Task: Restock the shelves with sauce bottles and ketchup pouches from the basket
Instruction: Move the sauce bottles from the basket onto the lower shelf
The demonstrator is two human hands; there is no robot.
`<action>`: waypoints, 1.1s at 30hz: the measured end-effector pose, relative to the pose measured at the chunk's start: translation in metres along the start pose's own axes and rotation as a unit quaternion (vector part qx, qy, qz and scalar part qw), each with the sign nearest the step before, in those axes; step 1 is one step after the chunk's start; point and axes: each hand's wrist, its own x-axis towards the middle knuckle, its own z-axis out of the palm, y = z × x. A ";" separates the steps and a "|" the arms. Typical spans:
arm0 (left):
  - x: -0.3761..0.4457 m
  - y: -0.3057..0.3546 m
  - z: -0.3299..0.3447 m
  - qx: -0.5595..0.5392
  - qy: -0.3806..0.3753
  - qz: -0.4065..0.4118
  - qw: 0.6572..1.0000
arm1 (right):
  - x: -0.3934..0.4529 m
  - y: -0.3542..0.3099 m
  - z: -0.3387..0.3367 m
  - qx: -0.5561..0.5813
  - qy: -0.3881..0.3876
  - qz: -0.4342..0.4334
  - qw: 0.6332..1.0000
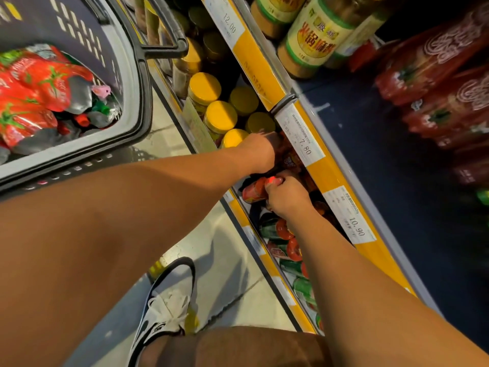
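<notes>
Head view. We take the yellow shelf edge (pixel 312 154) with its price tags as our landmark.

Progress: we judge the restock partly done. Under the edge, the lower shelf already holds a row of red-and-green pouches (pixel 288 245) running toward us along its front. The basket (pixel 137 83), well left of the edge and over the floor, is far from emptied: a heap of red ketchup pouches (pixel 34 94) printed with tomatoes fills what we see of it, with a few small red and green caps among them. Whether sauce bottles lie under the heap we cannot tell.

Hands: both are reaching in just under the edge.
- Right hand (pixel 287 198): fingers curled round a red pouch (pixel 255 189), holding it at the front of the lower shelf, just below the 7.80 tag. This item looks mid-placement, not yet let go.
- Left hand (pixel 260 152): reaches deeper, beside the yellow-lidded jars (pixel 221 115). Fingertips are hidden behind the edge and dark stock, so we cannot tell whether it grips anything or only steadies it.

Containers:
- Lower shelf, below the edge: yellow-lidded jars to the far side, pouches to the near side.
- Upper shelf, above the edge: large green-labelled jars (pixel 317 35) and blurred red packs (pixel 436 83); between them bare dark shelf.

Left to do: the basketful of pouches, by our estimate most of the load.
</notes>
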 end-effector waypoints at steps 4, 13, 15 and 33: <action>-0.024 0.017 -0.030 -0.022 -0.003 0.022 1.000 | -0.009 0.002 -0.009 0.012 0.009 0.005 1.000; -0.126 0.023 -0.060 -0.176 0.063 -0.014 0.982 | -0.083 0.008 -0.035 0.018 -0.098 -0.056 0.993; -0.156 0.025 -0.063 -0.204 0.049 -0.021 0.978 | -0.106 0.010 -0.044 0.004 -0.135 -0.062 0.989; -0.323 0.278 -0.144 -0.228 -0.098 0.321 0.914 | -0.413 0.243 -0.131 0.277 0.285 -0.068 0.915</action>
